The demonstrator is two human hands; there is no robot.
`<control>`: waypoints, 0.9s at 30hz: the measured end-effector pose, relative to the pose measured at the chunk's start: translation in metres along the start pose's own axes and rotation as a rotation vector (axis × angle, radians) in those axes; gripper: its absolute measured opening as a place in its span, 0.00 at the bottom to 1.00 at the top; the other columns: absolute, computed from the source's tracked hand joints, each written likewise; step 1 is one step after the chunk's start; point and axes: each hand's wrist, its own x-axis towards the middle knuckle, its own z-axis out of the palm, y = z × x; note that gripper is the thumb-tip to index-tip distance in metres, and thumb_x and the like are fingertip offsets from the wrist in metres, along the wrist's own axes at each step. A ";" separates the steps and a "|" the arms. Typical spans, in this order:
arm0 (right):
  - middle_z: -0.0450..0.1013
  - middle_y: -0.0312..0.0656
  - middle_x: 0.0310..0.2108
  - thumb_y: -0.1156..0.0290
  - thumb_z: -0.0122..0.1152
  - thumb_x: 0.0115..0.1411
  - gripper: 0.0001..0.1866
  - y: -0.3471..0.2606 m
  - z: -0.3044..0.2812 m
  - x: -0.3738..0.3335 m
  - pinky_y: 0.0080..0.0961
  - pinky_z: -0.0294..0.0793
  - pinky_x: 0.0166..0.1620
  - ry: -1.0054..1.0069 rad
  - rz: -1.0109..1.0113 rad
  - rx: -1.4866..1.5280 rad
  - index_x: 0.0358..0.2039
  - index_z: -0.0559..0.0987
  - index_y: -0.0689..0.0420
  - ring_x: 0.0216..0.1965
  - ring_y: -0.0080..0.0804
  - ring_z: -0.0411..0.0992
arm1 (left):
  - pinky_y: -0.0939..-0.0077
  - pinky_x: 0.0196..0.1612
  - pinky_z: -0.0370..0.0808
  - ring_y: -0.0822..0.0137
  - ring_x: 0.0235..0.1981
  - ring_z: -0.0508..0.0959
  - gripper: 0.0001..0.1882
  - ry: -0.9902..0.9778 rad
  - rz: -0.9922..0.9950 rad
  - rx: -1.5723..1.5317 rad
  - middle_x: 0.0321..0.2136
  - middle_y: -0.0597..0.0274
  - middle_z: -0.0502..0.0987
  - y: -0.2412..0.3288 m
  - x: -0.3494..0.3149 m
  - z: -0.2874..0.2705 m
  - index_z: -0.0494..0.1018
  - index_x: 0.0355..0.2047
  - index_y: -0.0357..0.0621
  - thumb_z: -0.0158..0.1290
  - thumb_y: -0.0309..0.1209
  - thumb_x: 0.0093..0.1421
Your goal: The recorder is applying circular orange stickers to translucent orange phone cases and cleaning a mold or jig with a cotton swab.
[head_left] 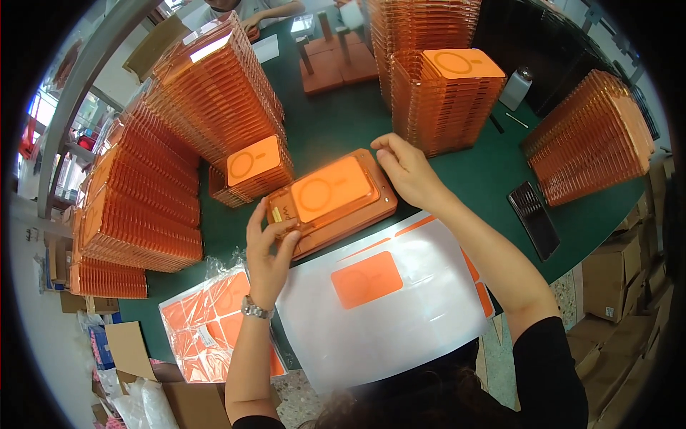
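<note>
A clear orange tray (287, 207) rests on a thick orange block (350, 222) in front of me. Inside the tray lies an orange card (336, 190) printed with a ring and a short bar. My left hand (268, 250) grips the tray's left end, thumb at the near side and fingers over the far side. At the right end, my right hand (409, 171) has its fingers bent together against the far corner; their exact contact is partly hidden. Below the block lies a pale glossy sheet (386, 343) bearing one orange sticker (366, 279).
Tall stacks of clear orange trays stand at left (136, 222), far left (214, 93), far right (446, 107) and right (586, 143). A low stack (254, 163) is beside the block. A black phone (533, 220) and a plastic-wrapped sticker pack (207, 322) flank the sheet. Another person's arm (275, 11) shows beyond.
</note>
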 end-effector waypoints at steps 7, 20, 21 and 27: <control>0.75 0.45 0.32 0.53 0.56 0.67 0.24 -0.007 0.001 0.009 0.26 0.69 0.39 -0.173 0.464 0.169 0.43 0.76 0.67 0.32 0.29 0.71 | 0.60 0.68 0.59 0.51 0.68 0.63 0.33 -0.040 0.099 0.092 0.66 0.47 0.65 0.001 -0.002 -0.002 0.65 0.66 0.42 0.60 0.31 0.60; 0.74 0.43 0.38 0.48 0.68 0.59 0.31 0.008 -0.005 0.011 0.26 0.74 0.43 -0.247 0.378 0.134 0.48 0.76 0.65 0.41 0.31 0.74 | 0.77 0.46 0.69 0.71 0.40 0.68 0.42 -0.217 -0.419 -0.121 0.37 0.64 0.70 0.019 0.010 -0.018 0.55 0.72 0.47 0.62 0.40 0.62; 0.74 0.43 0.38 0.48 0.68 0.59 0.31 0.006 -0.010 0.006 0.26 0.74 0.43 -0.251 0.378 0.126 0.48 0.76 0.65 0.41 0.31 0.74 | 0.77 0.46 0.69 0.71 0.40 0.68 0.42 -0.213 -0.421 -0.129 0.37 0.64 0.70 0.012 0.011 -0.017 0.55 0.72 0.47 0.62 0.40 0.62; 0.60 0.54 0.64 0.40 0.74 0.48 0.49 -0.021 -0.025 0.007 0.44 0.61 0.66 -0.441 -0.123 -0.476 0.63 0.70 0.60 0.65 0.51 0.56 | 0.62 0.65 0.57 0.51 0.62 0.61 0.42 -0.254 -0.191 0.299 0.59 0.48 0.64 0.000 0.011 -0.025 0.61 0.69 0.48 0.65 0.44 0.58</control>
